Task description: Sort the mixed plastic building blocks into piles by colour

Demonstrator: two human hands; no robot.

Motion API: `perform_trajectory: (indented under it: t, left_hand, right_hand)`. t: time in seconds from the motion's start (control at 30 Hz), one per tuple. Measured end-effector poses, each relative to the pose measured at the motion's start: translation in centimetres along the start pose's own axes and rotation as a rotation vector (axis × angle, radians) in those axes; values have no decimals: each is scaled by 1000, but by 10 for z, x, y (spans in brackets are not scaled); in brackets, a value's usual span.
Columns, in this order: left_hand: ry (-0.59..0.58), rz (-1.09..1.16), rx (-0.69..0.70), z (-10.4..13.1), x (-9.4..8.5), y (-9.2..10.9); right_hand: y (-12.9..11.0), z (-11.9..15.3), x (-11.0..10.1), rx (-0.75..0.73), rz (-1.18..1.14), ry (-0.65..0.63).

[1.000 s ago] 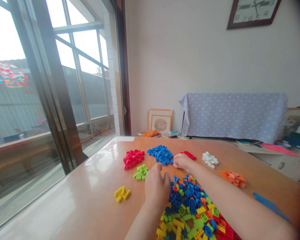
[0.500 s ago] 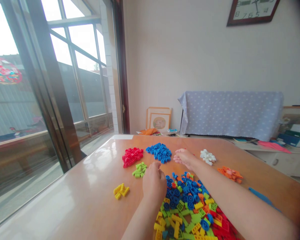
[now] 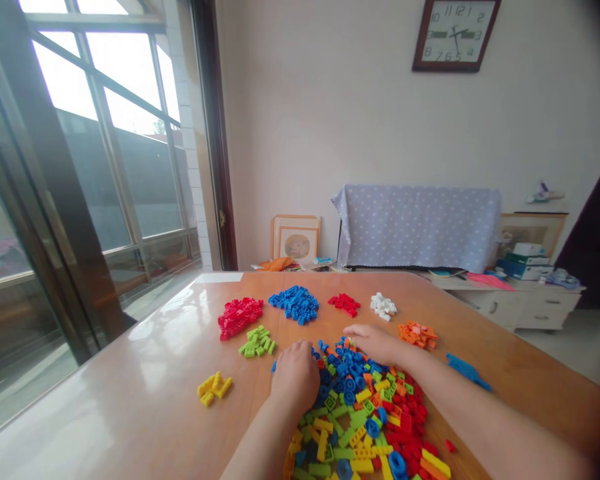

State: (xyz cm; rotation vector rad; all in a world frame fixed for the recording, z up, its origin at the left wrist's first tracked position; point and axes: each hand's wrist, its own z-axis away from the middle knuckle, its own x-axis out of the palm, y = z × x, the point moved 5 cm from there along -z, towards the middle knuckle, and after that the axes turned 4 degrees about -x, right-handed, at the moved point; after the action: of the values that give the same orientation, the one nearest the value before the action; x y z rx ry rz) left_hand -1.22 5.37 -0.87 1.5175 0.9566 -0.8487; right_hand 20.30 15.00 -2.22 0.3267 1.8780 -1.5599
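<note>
A large mixed heap of toy building bricks [image 3: 353, 427] spreads over the front of the table. My left hand [image 3: 296, 375] is at the heap's left edge, back turned to me, fingers curled down and mostly hidden. A bit of blue brick [image 3: 273, 366] shows beside that hand; whether it is held I cannot tell. My right hand [image 3: 377, 343] reaches over the far side of the heap, fingers stretched out above blue round bricks [image 3: 347, 363]. Beyond the left hand lie small piles of lime green bricks [image 3: 257, 341] and blue bricks [image 3: 294, 304].
Other sorted piles are pinkish-red [image 3: 240, 317], yellow [image 3: 214, 388], red [image 3: 344, 304], white [image 3: 383, 305] and orange [image 3: 418, 335]. Blue pieces [image 3: 467, 371] lie at the right. A glass door stands left; a cloth-covered object [image 3: 420, 227] is behind the table [image 3: 150, 400].
My view has turned right. My right hand has drawn back from near the blue pile to the heap, uncovering the red pile. The left hand has come lower, beside the heap.
</note>
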Motion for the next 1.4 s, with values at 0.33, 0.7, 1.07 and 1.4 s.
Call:
perform_trajectory:
  t: [0.33,0.7,1.07,1.4]
  left_hand:
    - [-54,130,238,10,1,25]
    - [140,-126,-196,6,-39,-10]
    - [0,-216,-284,6,-44,-35]
    - [-13,-93,-198,1,-30,-33]
  right_hand:
    - [-58,47,29,-278,274,-161]
    - [-45,22,17,-138,161,18]
    - [-38,-84,52,-171,239,-85]
    - [-14,-109,52,101,251,93]
